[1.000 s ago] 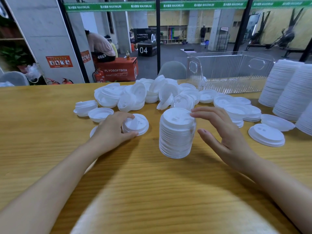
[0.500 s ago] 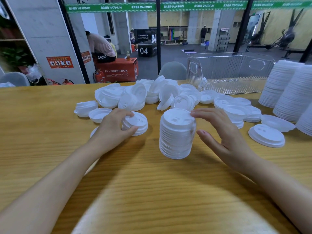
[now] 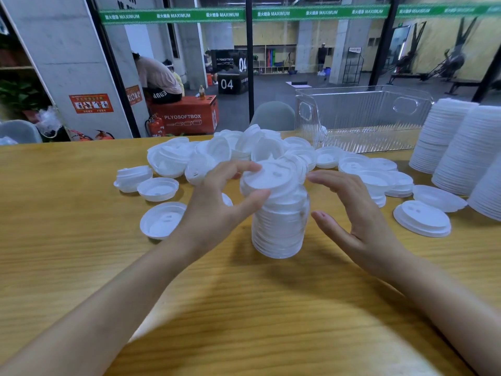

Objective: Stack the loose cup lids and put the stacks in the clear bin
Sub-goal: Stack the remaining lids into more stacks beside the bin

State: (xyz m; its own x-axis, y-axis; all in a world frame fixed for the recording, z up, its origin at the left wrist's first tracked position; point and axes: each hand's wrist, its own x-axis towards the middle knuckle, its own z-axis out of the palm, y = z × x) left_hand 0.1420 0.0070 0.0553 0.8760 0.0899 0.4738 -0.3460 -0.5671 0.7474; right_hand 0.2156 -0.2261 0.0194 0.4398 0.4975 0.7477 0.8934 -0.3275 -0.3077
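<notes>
Mid-task, stacking phase.

Centre of table [image 3: 244,308]: short stack [image 3: 279,229] of white lids, upright, a little ragged near the top. Left hand [image 3: 214,210] at its top, fingers [image 3: 238,168] and thumb curled round the rim of one lid [image 3: 271,177]. Lid tilted, on or just above the stack top; contact not clear. Possibly more than one lid in the grip; cannot tell. Right hand [image 3: 352,213] just beside the stack, fingers spread and loosely bent, holding nothing, not plainly touching the stack.

Behind stack: loose pile [image 3: 244,150], many lids, jumbled, some on edge. Singles [image 3: 160,221] flat on table to either side of the hands. Low partial stacks [image 3: 379,183] just right of the pile.

Far right: tall stacks [image 3: 461,142], side by side, on table, outside the bin.

Bin [image 3: 363,118] at back right, behind the pile, upright, open-topped. Looks empty or nearly so. Small white shape at its left end, inside or behind the wall not clear.

Judged progress: a good share stacked, none plainly binned. Left to do: seat held lid, work through pile and singles, merge partial stacks, move every stack into bin. Likely under halfway overall.
</notes>
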